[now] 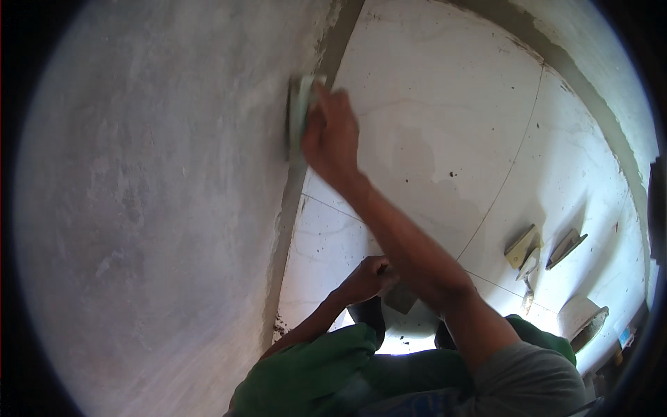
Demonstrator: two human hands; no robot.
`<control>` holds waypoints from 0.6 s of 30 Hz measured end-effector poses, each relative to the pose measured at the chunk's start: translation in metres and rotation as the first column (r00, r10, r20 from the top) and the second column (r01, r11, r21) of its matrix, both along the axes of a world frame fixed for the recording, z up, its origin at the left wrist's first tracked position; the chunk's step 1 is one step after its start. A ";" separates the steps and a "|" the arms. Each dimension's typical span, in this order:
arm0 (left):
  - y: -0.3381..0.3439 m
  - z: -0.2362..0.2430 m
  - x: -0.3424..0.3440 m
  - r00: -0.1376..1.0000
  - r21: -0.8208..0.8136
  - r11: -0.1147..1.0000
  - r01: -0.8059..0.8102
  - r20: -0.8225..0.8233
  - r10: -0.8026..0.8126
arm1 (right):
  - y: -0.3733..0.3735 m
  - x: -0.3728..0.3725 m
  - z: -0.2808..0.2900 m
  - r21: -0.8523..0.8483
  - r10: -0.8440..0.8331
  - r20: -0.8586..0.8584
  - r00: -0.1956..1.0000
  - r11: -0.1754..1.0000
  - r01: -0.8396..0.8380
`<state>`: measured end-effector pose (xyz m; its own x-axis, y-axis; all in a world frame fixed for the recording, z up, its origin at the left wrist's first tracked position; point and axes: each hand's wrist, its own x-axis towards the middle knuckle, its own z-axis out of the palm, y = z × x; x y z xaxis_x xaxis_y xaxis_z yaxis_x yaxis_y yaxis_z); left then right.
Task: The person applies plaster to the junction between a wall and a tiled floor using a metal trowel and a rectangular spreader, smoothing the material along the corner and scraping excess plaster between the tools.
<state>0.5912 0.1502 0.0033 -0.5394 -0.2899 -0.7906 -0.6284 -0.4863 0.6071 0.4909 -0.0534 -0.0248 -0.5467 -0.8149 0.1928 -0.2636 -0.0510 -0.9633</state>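
My right hand reaches up and left across the floor, its fingers closed around a pale green, flat hand float. The float's face lies along the grey plastered wall, close to the wall's lower edge; hand and float are slightly blurred. My left hand is closed low in front of me, between my knees and partly behind my right forearm. A flat grey, squarish piece shows beside its fingers, but its kind and whether the hand grips it are unclear.
Large white floor tiles with dark crumbs meet the wall along a grey strip. On the right lie a wooden-looking block, a second float-like block and a small trowel. A pale container stands nearer me.
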 end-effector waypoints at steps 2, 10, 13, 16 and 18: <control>-0.024 0.018 -0.014 0.989 0.318 0.948 0.029 0.131 -0.074 | -0.048 -0.040 0.002 0.029 -0.110 0.071 0.991 0.994 0.108; 0.011 -0.001 0.016 0.980 0.041 0.979 -0.201 0.005 0.201 | 0.001 0.030 -0.001 -0.007 -0.046 0.073 0.996 0.999 0.046; -0.002 0.002 0.014 0.994 0.217 0.972 -0.093 0.069 0.080 | -0.074 -0.038 0.004 -0.062 -0.182 -0.093 0.979 0.982 0.177; -0.009 0.012 0.005 0.989 0.193 0.971 -0.141 0.072 0.129 | -0.103 -0.071 -0.030 0.035 -0.220 -0.076 0.972 0.974 0.223; -0.013 0.013 0.003 0.994 0.184 0.978 -0.098 0.068 0.087 | -0.089 -0.062 -0.042 0.132 -0.141 0.042 0.989 0.982 0.135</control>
<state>0.5943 0.1373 0.0165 -0.4678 -0.1809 -0.8651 -0.6073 -0.6454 0.4633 0.4292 -0.1429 -0.0668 -0.6619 -0.7471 0.0603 -0.2096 0.1073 -0.9719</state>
